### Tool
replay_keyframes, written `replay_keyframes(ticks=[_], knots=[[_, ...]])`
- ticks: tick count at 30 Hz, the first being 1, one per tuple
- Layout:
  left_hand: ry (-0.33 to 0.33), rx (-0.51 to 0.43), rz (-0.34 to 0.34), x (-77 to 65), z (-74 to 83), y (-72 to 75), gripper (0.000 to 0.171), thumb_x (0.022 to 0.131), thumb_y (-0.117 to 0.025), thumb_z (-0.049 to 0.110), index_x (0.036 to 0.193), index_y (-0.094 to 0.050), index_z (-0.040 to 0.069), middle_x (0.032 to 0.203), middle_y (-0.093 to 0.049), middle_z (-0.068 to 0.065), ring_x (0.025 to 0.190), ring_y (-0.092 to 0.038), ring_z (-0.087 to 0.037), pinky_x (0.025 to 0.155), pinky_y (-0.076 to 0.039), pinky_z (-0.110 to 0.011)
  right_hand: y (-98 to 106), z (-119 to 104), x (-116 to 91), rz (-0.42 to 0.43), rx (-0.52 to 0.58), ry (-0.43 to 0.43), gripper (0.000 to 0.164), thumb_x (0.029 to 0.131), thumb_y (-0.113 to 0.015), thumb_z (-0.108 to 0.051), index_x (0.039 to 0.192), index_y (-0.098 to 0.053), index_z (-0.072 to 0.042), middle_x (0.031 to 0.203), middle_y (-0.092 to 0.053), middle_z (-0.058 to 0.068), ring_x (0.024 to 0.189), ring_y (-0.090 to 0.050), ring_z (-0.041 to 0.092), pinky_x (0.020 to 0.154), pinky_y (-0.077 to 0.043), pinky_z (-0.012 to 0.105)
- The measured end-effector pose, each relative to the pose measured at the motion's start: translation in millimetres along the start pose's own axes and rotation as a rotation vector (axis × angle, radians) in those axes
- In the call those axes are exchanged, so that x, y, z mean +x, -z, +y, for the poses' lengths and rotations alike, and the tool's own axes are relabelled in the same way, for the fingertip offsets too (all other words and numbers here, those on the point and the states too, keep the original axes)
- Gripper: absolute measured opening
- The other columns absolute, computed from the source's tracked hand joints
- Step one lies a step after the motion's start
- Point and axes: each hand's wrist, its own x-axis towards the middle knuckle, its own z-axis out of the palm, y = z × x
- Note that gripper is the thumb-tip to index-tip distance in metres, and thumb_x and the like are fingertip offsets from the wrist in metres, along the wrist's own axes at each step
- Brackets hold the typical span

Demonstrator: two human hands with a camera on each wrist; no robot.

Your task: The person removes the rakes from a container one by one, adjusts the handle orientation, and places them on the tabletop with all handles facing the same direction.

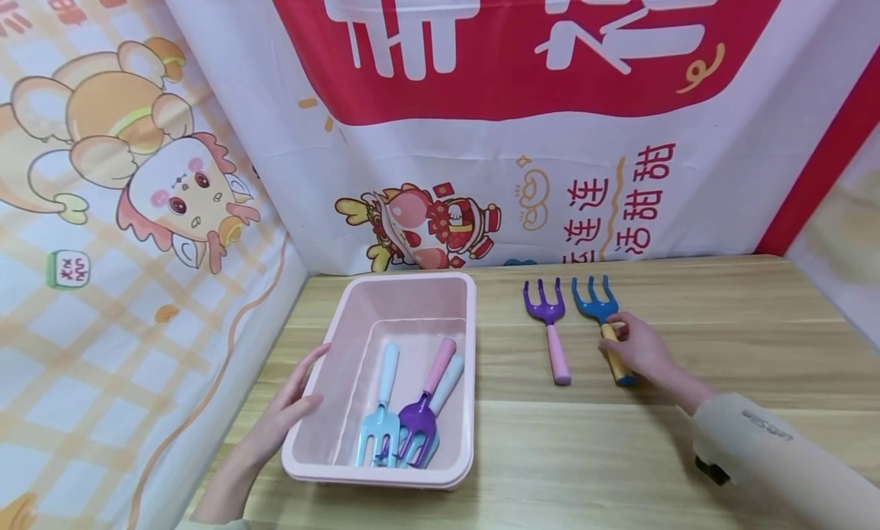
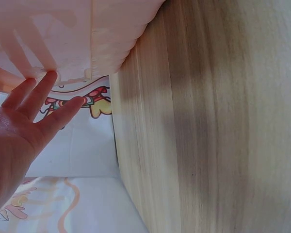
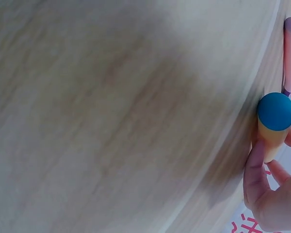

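My right hand [image 1: 639, 348] pinches the yellow handle of a blue hand fork [image 1: 596, 307], whose tines point to the back wall. In the right wrist view, the thumb and fingers sit around that handle, below its blue end cap [image 3: 276, 111]. Just left of it lies a purple hand fork [image 1: 545, 310] with a pink handle. My left hand [image 1: 282, 415] rests its extended fingers against the left side of a pink plastic bin [image 1: 470, 377]. Inside the bin, a light blue fork [image 1: 388, 373] lies beside a purple fork [image 1: 438, 368], which overlaps another light blue-handled tool [image 1: 450, 381].
The bin stands on a wood-grain table [image 1: 550, 454]. A printed cloth [image 1: 289, 133] with red and white patterns hangs along the table's back edge. Another patterned cloth [image 1: 69, 324] borders the left side, close to my left hand.
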Motion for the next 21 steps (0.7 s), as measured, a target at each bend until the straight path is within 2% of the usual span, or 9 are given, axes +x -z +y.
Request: replay_keyframes(ticks=[5,11,15,18,21], knots=[[0.007,-0.006,0.003,-0.4,1.3,-0.3,0.064,0.098,-0.042,0.000,0.156,-0.016,0.014,0.137,-0.034,-0.030,0.113,-0.054,-0.023,0.080,-0.055,-0.043,5,-6,-3,0.033,0.008,0.047,0.054,0.094,-0.064,-0.023,0.135,-0.044,0.007,0.122,-0.051,0.032,0.107,-0.053,0.045,0.086,-0.048,0.055],[0.024,-0.020,0.006,-1.1,1.5,-0.7,0.065,0.098,-0.042,0.001,0.156,-0.016,0.015,0.137,-0.034,-0.030,0.112,-0.055,-0.026,0.079,-0.055,-0.045,16,-22,-13,0.096,0.113,0.167,0.052,0.097,-0.061,-0.025,0.135,-0.046,0.007,0.129,-0.048,0.030,0.116,-0.046,0.046,0.092,-0.043,0.058],[0.025,-0.019,0.007,-1.3,0.9,-1.1,0.064,0.098,-0.042,0.001,0.156,-0.016,0.014,0.138,-0.033,-0.029,0.113,-0.054,-0.025,0.079,-0.055,-0.044,21,-38,-20,0.112,0.145,0.237,0.052,0.097,-0.061,-0.028,0.135,-0.047,0.005,0.130,-0.050,0.028,0.116,-0.047,0.043,0.090,-0.045,0.055],[0.014,-0.013,0.006,-1.1,0.3,-1.4,0.064,0.098,-0.042,0.000,0.155,-0.016,0.013,0.137,-0.032,-0.033,0.112,-0.054,-0.024,0.079,-0.055,-0.043,24,-53,-27,0.125,0.160,0.299,0.047,0.095,-0.065,-0.021,0.132,-0.051,0.004,0.126,-0.054,0.026,0.111,-0.051,0.042,0.089,-0.046,0.054],[0.005,-0.005,0.006,-0.5,0.2,-1.3,0.064,0.098,-0.041,0.000,0.155,-0.016,0.012,0.136,-0.031,-0.036,0.112,-0.054,-0.024,0.078,-0.055,-0.043,25,-67,-34,0.098,0.169,0.353,0.044,0.093,-0.066,-0.016,0.129,-0.052,0.004,0.124,-0.056,0.025,0.109,-0.053,0.042,0.090,-0.046,0.055]])
